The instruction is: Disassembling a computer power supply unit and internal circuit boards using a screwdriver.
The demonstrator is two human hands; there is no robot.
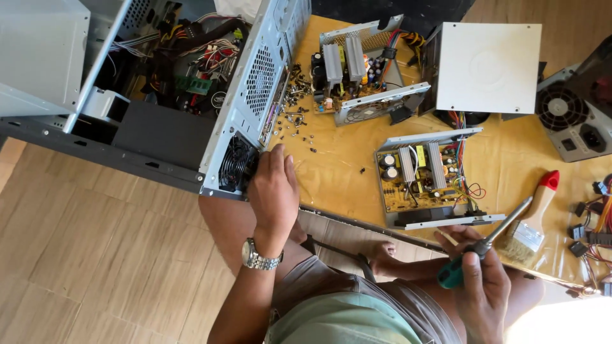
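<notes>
Right hand nearest, fingers closed round a green-handled screwdriver, shaft angled up-right over the table's near edge. Left hand rests on the computer case's rear corner beside the fan grille, fingers curled on the metal; can't tell if actually gripping. Open power supply board sits just beyond the screwdriver, brush right of it. Loose screws scattered by the case. Bare yellow cloth between case and board.
</notes>
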